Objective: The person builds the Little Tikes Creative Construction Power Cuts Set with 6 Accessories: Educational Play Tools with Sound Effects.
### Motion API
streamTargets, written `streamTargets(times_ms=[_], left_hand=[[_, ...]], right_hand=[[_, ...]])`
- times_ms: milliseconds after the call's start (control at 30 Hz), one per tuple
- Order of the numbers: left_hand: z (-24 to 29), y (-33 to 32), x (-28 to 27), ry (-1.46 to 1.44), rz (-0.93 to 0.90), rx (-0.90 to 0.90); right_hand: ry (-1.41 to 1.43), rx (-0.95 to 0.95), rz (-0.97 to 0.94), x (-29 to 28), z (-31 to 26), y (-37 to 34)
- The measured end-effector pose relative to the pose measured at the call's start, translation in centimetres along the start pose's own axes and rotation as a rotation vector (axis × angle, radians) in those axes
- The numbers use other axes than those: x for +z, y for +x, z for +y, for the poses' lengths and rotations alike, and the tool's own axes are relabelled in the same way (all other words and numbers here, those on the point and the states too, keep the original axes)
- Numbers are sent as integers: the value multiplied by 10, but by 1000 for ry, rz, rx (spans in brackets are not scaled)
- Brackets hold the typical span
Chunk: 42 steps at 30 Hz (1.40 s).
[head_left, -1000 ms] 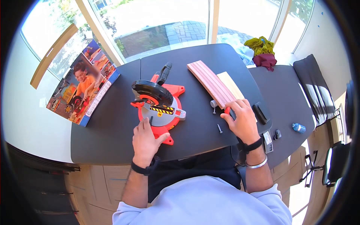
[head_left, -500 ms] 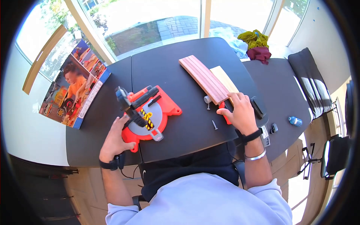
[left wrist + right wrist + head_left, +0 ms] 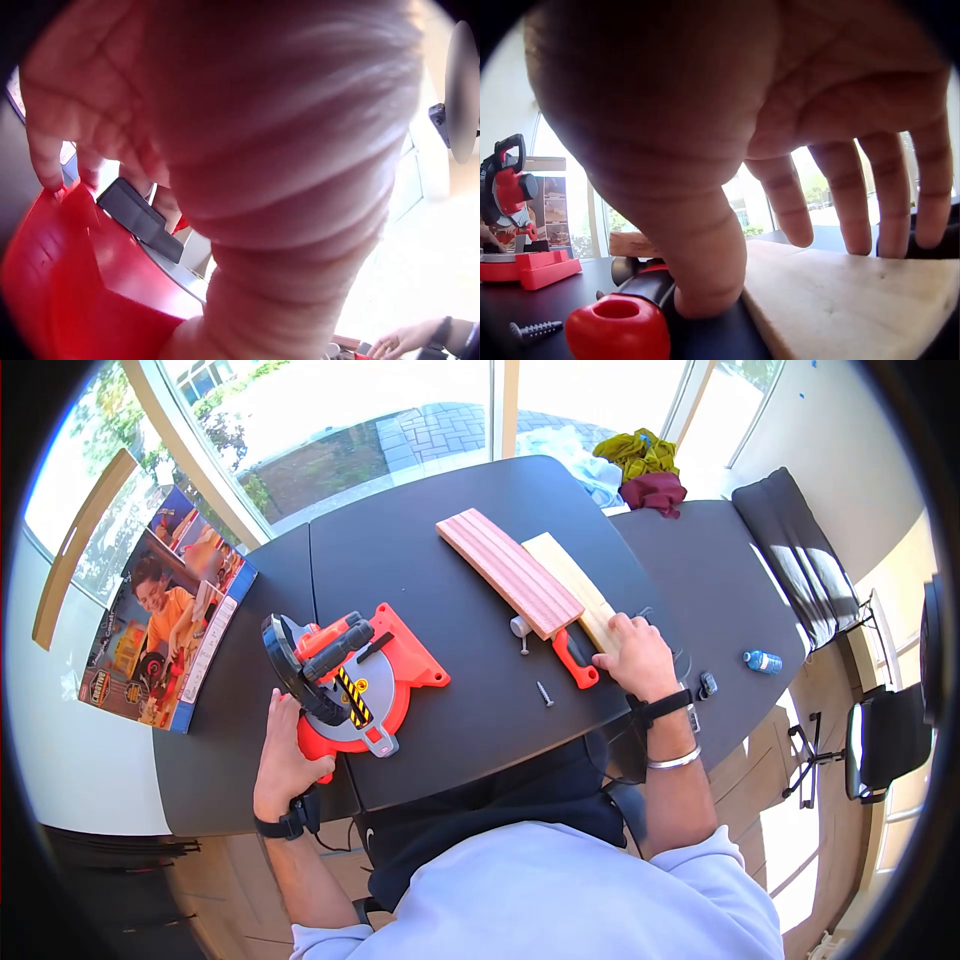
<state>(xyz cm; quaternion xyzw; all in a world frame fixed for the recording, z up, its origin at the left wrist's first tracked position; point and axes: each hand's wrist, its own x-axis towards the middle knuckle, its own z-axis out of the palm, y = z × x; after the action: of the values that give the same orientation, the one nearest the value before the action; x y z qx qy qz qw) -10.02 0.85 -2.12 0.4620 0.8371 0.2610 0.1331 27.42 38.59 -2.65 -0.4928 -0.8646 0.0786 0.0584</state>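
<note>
A red, black and grey toy miter saw (image 3: 345,685) stands at the left of the dark table. My left hand (image 3: 285,755) holds its base by the near-left edge, and in the left wrist view the fingertips bend onto the red plastic. My right hand (image 3: 640,657) is over the near end of a pale wooden board (image 3: 560,575). In the right wrist view its fingers hang straight above the board (image 3: 840,292), the thumb beside a red-and-black handle (image 3: 619,326). That handle (image 3: 575,665) juts from under a pink striped board (image 3: 510,575).
A screw (image 3: 545,694) lies near the front, and another screw (image 3: 524,645) lies by a grey cylindrical piece (image 3: 519,626). A picture box (image 3: 165,615) stands at the left by the window. Clothes (image 3: 640,455) and a water bottle (image 3: 763,662) are on the right.
My left hand has turned the toy miter saw and shifted it left towards the box. My right hand has left the red handle and moved right over the pale board.
</note>
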Motion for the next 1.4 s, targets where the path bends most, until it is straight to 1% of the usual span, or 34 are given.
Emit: streamTargets(times_ms=[167,233,267,333,367,400,467,500,567,600,667,700,767,800,867,900,933,1000,1067,1133,1167,1233,1300,1333,1367,1400], left_hand=[[-1,-1,0,63,4,-11],[1,-2,2,71,9,12],[2,-2,3,71,11,10],[4,-4,6,50,41,21],[3,-4,7,49,42,20],[2,-5,9,67,54,24],[3,-5,11,85,66,28],[6,-6,11,112,65,7],[12,-11,9,144,69,-26],[16,-13,9,110,75,-29],[29,-19,4,80,85,-51],[39,-22,-1,59,86,-23],[48,-27,-6,51,114,38],[51,-30,-8,61,122,16],[59,-37,-13,-8,73,54],[63,-39,-14,-16,60,58],[66,-42,-14,-10,57,47],[72,-43,-14,-58,16,82],[70,-44,-10,-36,23,100],[71,-44,-8,30,70,122],[65,-42,-7,34,72,123],[47,-37,-4,131,115,79],[41,-34,-1,123,145,47],[41,-34,-1,108,165,20],[43,-35,1,108,225,54],[43,-35,1,107,248,18]], right_hand=[[42,35,28,5,0,4],[85,84,159,4,1,5],[86,81,159,1,1,3],[98,55,347,-10,1,-3],[102,23,395,-15,1,-6],[100,23,394,-21,0,-9],[139,-132,480,-34,-3,-16],[140,-135,479,-40,-4,-19],[198,-280,463,-52,-9,-25],[204,-287,458,-57,-13,-28],[259,-429,410,-66,-20,-32],[269,-442,401,-69,-23,-35],[362,-585,249,-72,-32,-36],[376,-604,238,-71,-40,-36],[377,-685,82,-67,-54,-36],[360,-737,52,-62,-64,-34],[369,-741,43,-56,-75,-33],[380,-910,-14,-43,-101,-30],[431,-982,-58,-31,-130,-27],[480,-1019,-56,-13,-155,-20],[452,-1046,-54,-4,-168,-15],[427,-1092,-55,1,-184,-12],[367,-1063,172,1,-199,-12],[371,-1094,169,-5,-205,-14],[454,-1027,191,-18,-206,-17],[535,-960,202,-30,-206,-18]])
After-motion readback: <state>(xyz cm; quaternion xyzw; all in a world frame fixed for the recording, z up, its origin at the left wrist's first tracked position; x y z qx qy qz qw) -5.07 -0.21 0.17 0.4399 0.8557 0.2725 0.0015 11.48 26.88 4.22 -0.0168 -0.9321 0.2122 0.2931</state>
